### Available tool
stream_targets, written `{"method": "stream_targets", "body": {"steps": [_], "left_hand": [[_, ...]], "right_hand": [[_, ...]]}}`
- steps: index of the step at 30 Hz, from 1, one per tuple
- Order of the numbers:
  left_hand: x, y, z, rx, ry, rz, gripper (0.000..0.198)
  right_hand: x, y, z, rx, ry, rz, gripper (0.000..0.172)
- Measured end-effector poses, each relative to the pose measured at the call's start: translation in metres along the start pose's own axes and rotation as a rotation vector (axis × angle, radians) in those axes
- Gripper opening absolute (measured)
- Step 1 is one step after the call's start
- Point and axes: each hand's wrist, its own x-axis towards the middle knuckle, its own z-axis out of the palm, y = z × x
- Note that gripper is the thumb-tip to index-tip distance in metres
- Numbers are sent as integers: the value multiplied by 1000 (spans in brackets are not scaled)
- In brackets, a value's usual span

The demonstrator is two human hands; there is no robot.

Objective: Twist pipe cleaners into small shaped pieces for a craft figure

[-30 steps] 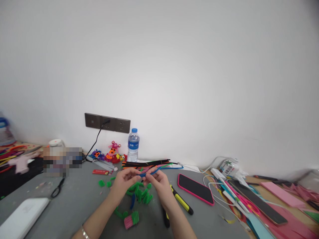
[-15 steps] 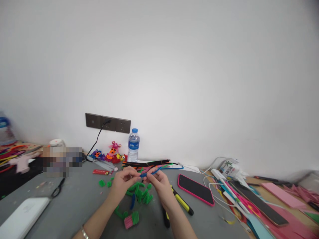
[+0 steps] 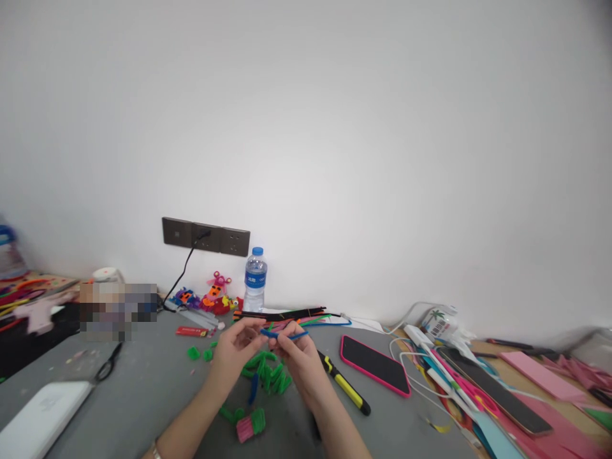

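Observation:
A blue pipe cleaner point(image 3: 299, 335) is stretched between my two hands above the grey table. My right hand point(image 3: 299, 357) pinches it near its middle, and one end sticks out past the fingers. At the other end, the thumb and fingers of my left hand point(image 3: 239, 347) close around the tip; how firmly is hard to see. Below the hands lie coiled green pipe cleaners point(image 3: 275, 376) with a blue piece point(image 3: 253, 389) among them. Nearer to me is a pink and green bundle point(image 3: 251, 426) of wound pipe cleaner. Small green pieces point(image 3: 193, 353) lie left of my left hand.
A yellow and black cutter point(image 3: 351, 392) and a pink-edged phone point(image 3: 375, 365) lie to the right. Behind stand a water bottle point(image 3: 255, 280) and small colourful figures point(image 3: 215, 293), beside a pile of pipe cleaners point(image 3: 287, 314). A white power bank point(image 3: 45, 414) lies at left.
The blue pipe cleaner has turned slightly between my hands. My left fingers have parted a little, showing its left end. My right hand has shifted slightly left and down.

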Motion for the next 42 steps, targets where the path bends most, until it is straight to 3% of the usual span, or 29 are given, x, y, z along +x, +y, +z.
{"method": "stream_targets", "body": {"steps": [3, 8, 13, 16, 29, 42], "left_hand": [[0, -6, 4, -106, -19, -148, 25], [-3, -11, 8, -225, -9, -227, 25], [-4, -8, 12, -557, 12, -367, 23], [-2, -7, 10, -657, 54, -425, 26], [1, -9, 7, -598, 70, -377, 25], [4, -12, 4, -296, 49, -338, 38]], "right_hand": [[0, 4, 2, 3, -5, -33, 28], [2, 10, -1, -113, -9, -64, 27], [1, 8, 0, -349, 36, -149, 20], [1, 4, 2, -341, 79, -159, 22], [1, 3, 1, -300, 69, -135, 24], [1, -8, 2, -314, 25, -144, 30]]}}
